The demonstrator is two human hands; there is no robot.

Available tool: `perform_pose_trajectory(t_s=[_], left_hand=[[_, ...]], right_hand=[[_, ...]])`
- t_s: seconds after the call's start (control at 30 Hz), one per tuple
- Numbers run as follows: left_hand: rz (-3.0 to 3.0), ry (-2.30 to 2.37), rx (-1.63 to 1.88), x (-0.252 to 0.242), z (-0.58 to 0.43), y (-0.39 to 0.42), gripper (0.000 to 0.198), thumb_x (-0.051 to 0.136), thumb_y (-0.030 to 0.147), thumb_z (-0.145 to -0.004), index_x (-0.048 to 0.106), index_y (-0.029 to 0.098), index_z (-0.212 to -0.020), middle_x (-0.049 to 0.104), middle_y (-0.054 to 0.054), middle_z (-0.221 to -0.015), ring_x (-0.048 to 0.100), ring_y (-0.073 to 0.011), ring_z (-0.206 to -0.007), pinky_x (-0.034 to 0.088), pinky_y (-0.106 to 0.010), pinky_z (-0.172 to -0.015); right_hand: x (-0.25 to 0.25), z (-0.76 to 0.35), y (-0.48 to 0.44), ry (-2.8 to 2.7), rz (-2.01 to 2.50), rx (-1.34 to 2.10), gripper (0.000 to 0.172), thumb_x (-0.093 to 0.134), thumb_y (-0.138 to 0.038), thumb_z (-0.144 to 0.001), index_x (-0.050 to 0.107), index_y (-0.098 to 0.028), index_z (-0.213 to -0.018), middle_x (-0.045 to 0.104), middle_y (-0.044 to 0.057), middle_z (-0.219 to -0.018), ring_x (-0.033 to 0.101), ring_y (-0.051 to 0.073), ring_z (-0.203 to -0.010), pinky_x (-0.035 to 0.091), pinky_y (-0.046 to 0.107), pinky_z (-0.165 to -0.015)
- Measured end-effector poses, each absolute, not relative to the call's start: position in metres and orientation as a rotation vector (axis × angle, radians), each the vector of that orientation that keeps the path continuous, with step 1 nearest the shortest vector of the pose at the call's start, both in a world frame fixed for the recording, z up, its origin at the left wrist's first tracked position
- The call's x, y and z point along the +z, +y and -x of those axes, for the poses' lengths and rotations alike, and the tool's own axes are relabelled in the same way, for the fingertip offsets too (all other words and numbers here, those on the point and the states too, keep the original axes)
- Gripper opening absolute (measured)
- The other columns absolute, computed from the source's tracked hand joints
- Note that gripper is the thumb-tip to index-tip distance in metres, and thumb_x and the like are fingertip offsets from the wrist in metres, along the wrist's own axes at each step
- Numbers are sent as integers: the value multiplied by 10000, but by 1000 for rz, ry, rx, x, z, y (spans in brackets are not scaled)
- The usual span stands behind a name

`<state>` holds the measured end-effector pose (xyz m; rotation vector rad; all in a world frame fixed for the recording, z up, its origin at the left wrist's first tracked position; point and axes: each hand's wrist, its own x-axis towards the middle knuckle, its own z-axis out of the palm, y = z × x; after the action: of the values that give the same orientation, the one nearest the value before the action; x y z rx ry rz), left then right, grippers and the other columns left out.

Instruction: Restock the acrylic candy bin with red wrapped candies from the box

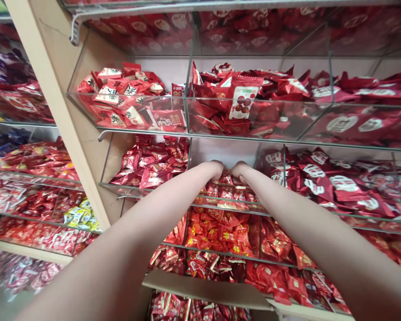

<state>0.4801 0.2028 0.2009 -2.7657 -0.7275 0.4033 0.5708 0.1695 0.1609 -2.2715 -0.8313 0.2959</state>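
Both arms reach forward into a clear-walled bin on the middle shelf. My left hand (pixel 215 169) is bent down at the wrist over the small red candy packets (pixel 229 194) there. Close beside it, my right hand (pixel 239 169) also dips among those packets. The fingers of both hands are mostly hidden, so whether they grip any packet does not show. Below the arms, an open cardboard box (pixel 203 289) shows a raised flap, with more shiny red wrapped packets (pixel 200 310) inside.
Dark red packets (pixel 321 178) fill the bin to the right, and small pinkish-red ones (pixel 150 162) the bin to the left. The glass shelf edge (pixel 247 139) above runs just over the hands. A wooden upright (pixel 58 102) divides off the shelves at left.
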Motion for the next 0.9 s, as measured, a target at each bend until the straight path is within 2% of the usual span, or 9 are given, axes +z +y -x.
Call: perform_pose_trajectory(t_s=[0.1, 0.23, 0.4, 0.53, 0.6, 0.7, 0.77, 0.9], left_hand=[[2750, -769, 418, 201, -480, 203, 297, 532, 352, -795, 591, 122, -973, 622, -90, -1058, 587, -191, -945, 466, -379, -833], [2717, -819, 445, 200, -479, 200, 282, 531, 341, -797, 585, 142, -989, 594, -86, -1114, 552, -203, -1012, 431, -411, -883], [2713, -854, 461, 199, -480, 201, 305, 532, 329, -798, 557, 143, -1039, 583, -84, -1128, 546, -206, -1019, 431, -417, -878], [2711, -845, 474, 199, -482, 203, 337, 527, 336, -800, 531, 153, -1083, 547, -92, -1181, 524, -217, -1052, 422, -421, -889], [2717, -827, 488, 199, -484, 204, 326, 525, 340, -801, 543, 152, -1066, 559, -89, -1163, 526, -215, -1048, 412, -424, -898], [2743, -807, 497, 200, -484, 206, 291, 518, 343, -805, 572, 143, -1009, 603, -79, -1084, 553, -201, -999, 417, -416, -887], [2770, -807, 484, 199, -484, 208, 271, 521, 342, -802, 590, 134, -961, 628, -71, -1023, 574, -192, -952, 433, -404, -863], [2852, -813, 378, 195, -483, 211, 246, 531, 331, -798, 602, 131, -922, 647, -58, -968, 592, -184, -911, 448, -402, -842]], right_hand=[[160, -574, 167, -890, 2348, 249, 236, 692, -241, -619, 629, -56, -753, 583, 57, -485, 560, 166, -440, 471, 277, -426], [166, -576, 156, -1009, 2448, 140, 292, 697, -289, -601, 638, -50, -759, 628, 123, -576, 601, 204, -539, 478, 292, -505], [171, -570, 147, -1243, 2475, 111, 467, 594, -535, -625, 643, -99, -783, 651, 111, -666, 608, 197, -560, 454, 275, -506], [170, -564, 147, -1363, 2513, 20, 530, 654, -516, -563, 620, -110, -902, 653, 131, -850, 611, 240, -772, 460, 280, -626], [170, -563, 149, -1371, 2535, -45, 574, 672, -507, -548, 605, -101, -949, 624, 162, -959, 572, 272, -910, 448, 294, -715], [170, -561, 151, -1369, 2564, -109, 658, 660, -544, -546, 580, -79, -1006, 553, 209, -1087, 529, 291, -995, 437, 302, -758], [169, -562, 152, -1381, 2575, -123, 683, 650, -562, -548, 575, -73, -1017, 546, 219, -1090, 527, 294, -999, 441, 299, -747], [168, -565, 154, -1431, 2583, -110, 656, 645, -573, -544, 600, -78, -973, 609, 198, -964, 544, 304, -967, 451, 303, -712]])
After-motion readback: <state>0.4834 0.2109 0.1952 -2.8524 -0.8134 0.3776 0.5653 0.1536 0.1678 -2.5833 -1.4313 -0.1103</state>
